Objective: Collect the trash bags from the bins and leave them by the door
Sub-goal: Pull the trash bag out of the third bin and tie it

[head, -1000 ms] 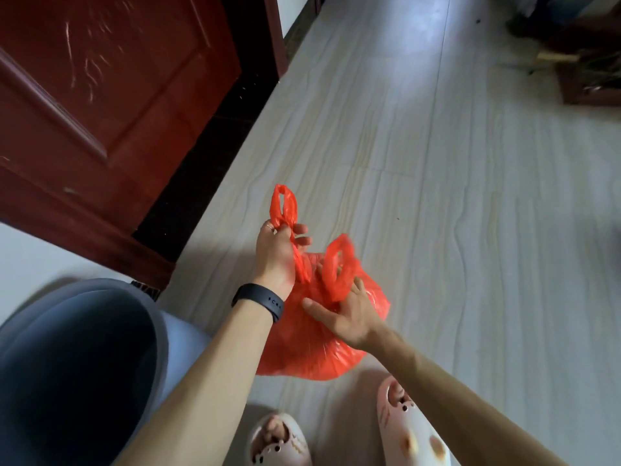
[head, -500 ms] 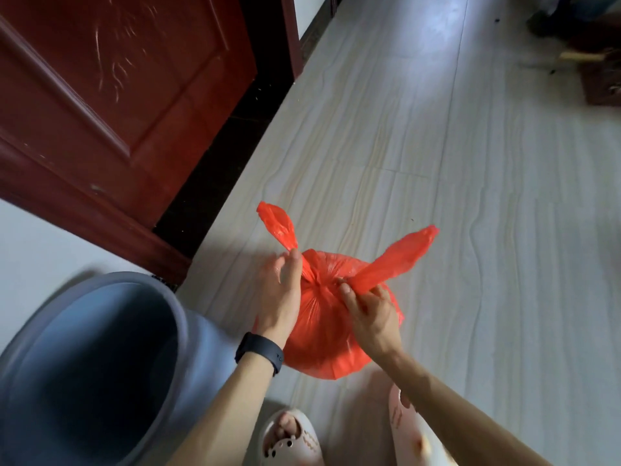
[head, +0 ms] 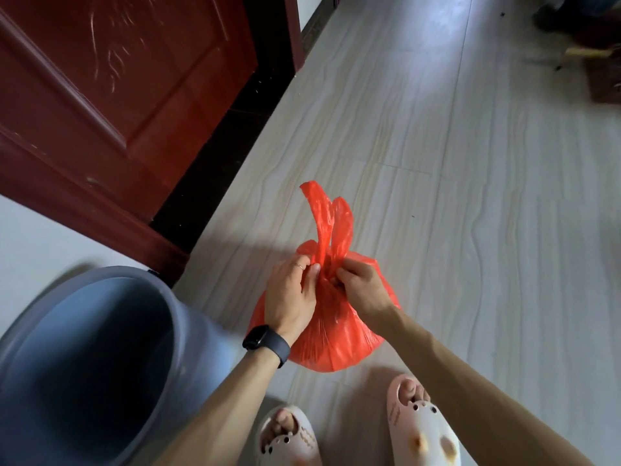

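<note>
Grey plastic bin (head: 176,299) stood at the left beside the red door (head: 117,95), and just right of it the left hand (head: 290,294) and right hand (head: 364,290) each pinched the red trash bag (head: 336,341) at its gathered neck, apparently tightening the knot so nothing spilled.
</note>
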